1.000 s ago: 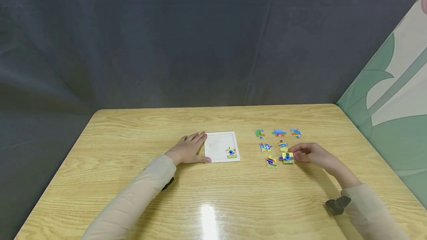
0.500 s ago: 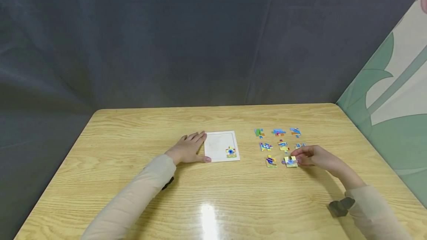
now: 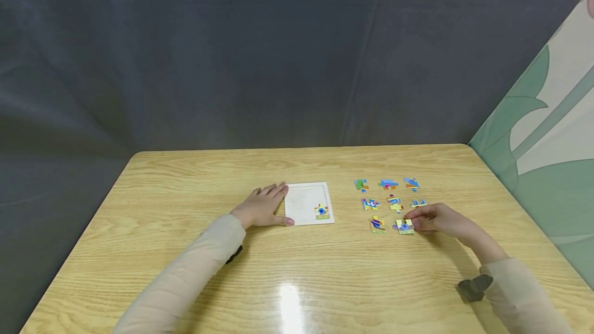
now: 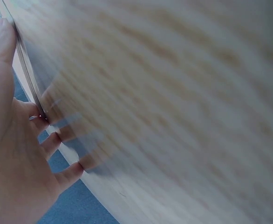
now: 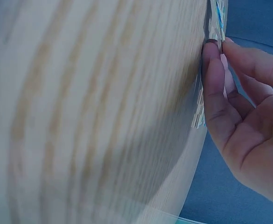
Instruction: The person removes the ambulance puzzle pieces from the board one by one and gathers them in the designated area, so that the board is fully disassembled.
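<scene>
My left hand (image 3: 264,207) lies with fingers spread at the left side of a square white puzzle tray (image 3: 301,185), fingertips and thumb touching its edge. One puzzle piece with a blue round shape (image 3: 321,211) sits in the tray's near right corner. My right hand (image 3: 438,220) pinches a yellow, blue and green jigsaw piece (image 3: 405,227) between thumb and fingers, low over the table. In the right wrist view the pinched jigsaw piece (image 5: 220,23) shows edge-on, slightly tilted. Just left of it lies a jigsaw piece with blue and yellow (image 3: 377,225).
Several more jigsaw pieces lie in rows beyond my right hand, among them a green and blue piece (image 3: 361,185), a blue and orange piece (image 3: 411,184) and a yellow-ended piece (image 3: 395,204). A dark curtain (image 3: 250,66) hangs behind the wooden table (image 3: 352,282).
My right hand has moved slightly right and nearer with the pinched jigsaw piece, uncovering pieces behind it. In the last half second it has barely moved. My left hand stays put.
</scene>
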### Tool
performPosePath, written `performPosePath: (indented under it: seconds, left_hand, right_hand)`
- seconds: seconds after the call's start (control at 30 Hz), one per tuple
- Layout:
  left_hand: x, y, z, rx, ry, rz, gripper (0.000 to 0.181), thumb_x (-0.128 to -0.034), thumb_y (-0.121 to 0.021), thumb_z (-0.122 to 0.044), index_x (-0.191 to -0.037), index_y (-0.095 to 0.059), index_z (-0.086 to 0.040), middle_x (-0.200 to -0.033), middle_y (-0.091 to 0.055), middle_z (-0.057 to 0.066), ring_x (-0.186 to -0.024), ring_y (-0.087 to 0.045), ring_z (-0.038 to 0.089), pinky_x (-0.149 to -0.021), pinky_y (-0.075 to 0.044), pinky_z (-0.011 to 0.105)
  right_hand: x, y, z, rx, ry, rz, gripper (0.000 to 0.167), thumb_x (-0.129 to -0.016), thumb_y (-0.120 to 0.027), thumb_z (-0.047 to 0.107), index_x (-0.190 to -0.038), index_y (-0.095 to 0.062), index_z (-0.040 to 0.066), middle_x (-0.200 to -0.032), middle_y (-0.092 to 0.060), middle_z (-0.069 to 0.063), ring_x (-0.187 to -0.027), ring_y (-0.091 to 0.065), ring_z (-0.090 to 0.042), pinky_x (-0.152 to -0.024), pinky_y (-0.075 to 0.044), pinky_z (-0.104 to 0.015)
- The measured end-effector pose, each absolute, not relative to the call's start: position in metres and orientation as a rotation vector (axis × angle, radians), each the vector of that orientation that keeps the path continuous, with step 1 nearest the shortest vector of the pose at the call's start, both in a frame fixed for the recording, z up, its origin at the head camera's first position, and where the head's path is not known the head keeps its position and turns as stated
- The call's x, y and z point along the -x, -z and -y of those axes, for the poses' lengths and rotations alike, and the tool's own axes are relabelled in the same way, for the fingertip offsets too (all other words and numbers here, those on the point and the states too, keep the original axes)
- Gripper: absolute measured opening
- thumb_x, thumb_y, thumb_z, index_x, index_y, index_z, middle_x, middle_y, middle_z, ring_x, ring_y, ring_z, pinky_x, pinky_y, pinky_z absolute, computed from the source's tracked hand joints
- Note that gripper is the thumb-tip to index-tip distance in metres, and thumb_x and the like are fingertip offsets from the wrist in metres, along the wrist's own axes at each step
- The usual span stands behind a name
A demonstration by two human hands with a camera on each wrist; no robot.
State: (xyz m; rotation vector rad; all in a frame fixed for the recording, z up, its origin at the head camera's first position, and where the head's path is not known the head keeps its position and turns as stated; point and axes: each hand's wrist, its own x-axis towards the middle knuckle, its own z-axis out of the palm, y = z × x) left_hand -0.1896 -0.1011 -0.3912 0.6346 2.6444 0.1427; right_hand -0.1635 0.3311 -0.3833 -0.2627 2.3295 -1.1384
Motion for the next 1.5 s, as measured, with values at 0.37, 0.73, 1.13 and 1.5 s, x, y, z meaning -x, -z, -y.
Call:
performPosePath:
  seconds: [0.37, 0.73, 1.13, 1.5]
  left_hand:
    - [0.190, 0.392, 0.101, -0.642, -0.150, -2.648, 0.095, -0.0879, -0.048, -0.067, -0.156, -0.007, -0.015, -0.163, -0.003, 0.002, -0.151, -0.009, 0.027, -0.120, -0.014, 0.055]
    - [0.190, 0.392, 0.101, -0.636, -0.139, -2.647, 0.095, -0.0878, -0.047, -0.067, -0.156, -0.005, -0.015, -0.163, -0.002, 0.001, -0.151, -0.008, 0.026, -0.120, -0.013, 0.054]
    - [0.190, 0.393, 0.101, -0.633, -0.147, -2.648, 0.095, -0.0876, -0.047, -0.067, -0.156, -0.006, -0.015, -0.163, -0.002, 0.001, -0.151, -0.008, 0.026, -0.120, -0.013, 0.054]
    - [0.190, 0.392, 0.100, -0.628, -0.138, -2.632, 0.095, -0.0882, -0.046, -0.067, -0.156, -0.004, -0.015, -0.163, 0.000, 0.001, -0.151, -0.006, 0.025, -0.121, -0.012, 0.054]
  right_hand:
    - [0.166, 0.385, -0.333, 0.229, 1.164, -2.324, 0.039, -0.091, -0.057, 0.001, -0.123, -0.050, -0.019, -0.094, -0.064, 0.001, -0.080, -0.056, 0.004, -0.070, -0.052, -0.019]
    - [0.166, 0.382, -0.336, 0.233, 1.159, -2.331, 0.043, -0.092, -0.059, 0.006, -0.126, -0.048, -0.018, -0.100, -0.066, -0.003, -0.084, -0.060, 0.005, -0.073, -0.053, -0.020]
    - [0.172, 0.376, -0.328, 0.291, 1.220, -2.345, 0.043, -0.090, -0.057, 0.002, -0.126, -0.046, -0.020, -0.100, -0.065, -0.004, -0.085, -0.060, 0.004, -0.075, -0.055, -0.021]
    - [0.179, 0.364, -0.280, 0.354, 1.168, -2.429, 0.035, -0.092, -0.057, 0.005, -0.124, -0.054, -0.010, -0.106, -0.064, -0.016, -0.091, -0.059, -0.007, -0.074, -0.051, -0.020]
